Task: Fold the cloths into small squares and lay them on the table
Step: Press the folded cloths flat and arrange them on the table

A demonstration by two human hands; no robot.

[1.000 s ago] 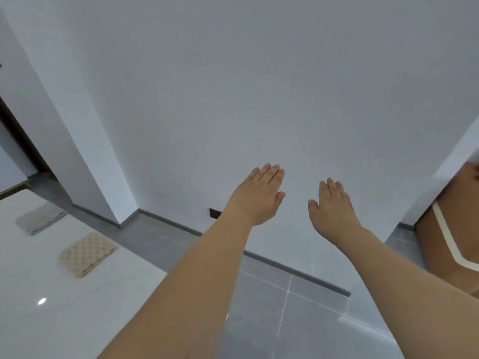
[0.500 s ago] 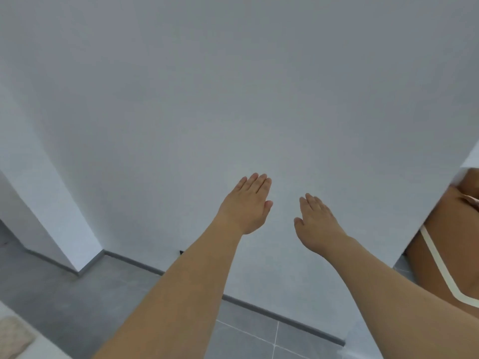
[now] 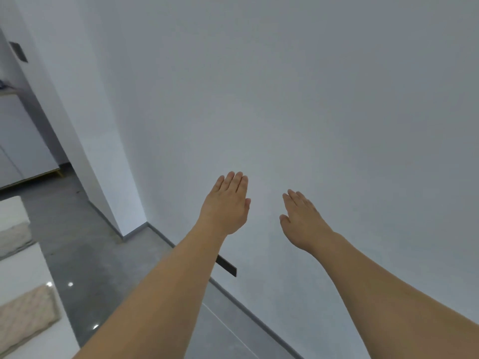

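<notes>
Both arms stretch forward in front of a white wall. My left hand (image 3: 226, 203) is flat, fingers straight and together, holding nothing. My right hand (image 3: 302, 218) is likewise flat and empty, a little lower and to the right. At the lower left edge a folded beige textured cloth (image 3: 24, 320) lies on the white table (image 3: 28, 268). Another pale folded cloth (image 3: 13, 235) lies further back on the table at the left edge. Both hands are far from the cloths.
A grey tiled floor (image 3: 103, 268) runs between the table and the white wall (image 3: 285, 99). A white pillar corner (image 3: 103, 177) juts out at left. A dark socket plate (image 3: 228, 266) sits low on the wall. White cabinets (image 3: 23, 151) stand at far left.
The view has swung left and tilted, bringing the table and cloths back into sight at lower left. Both hands stay flat and empty, held out in front.
</notes>
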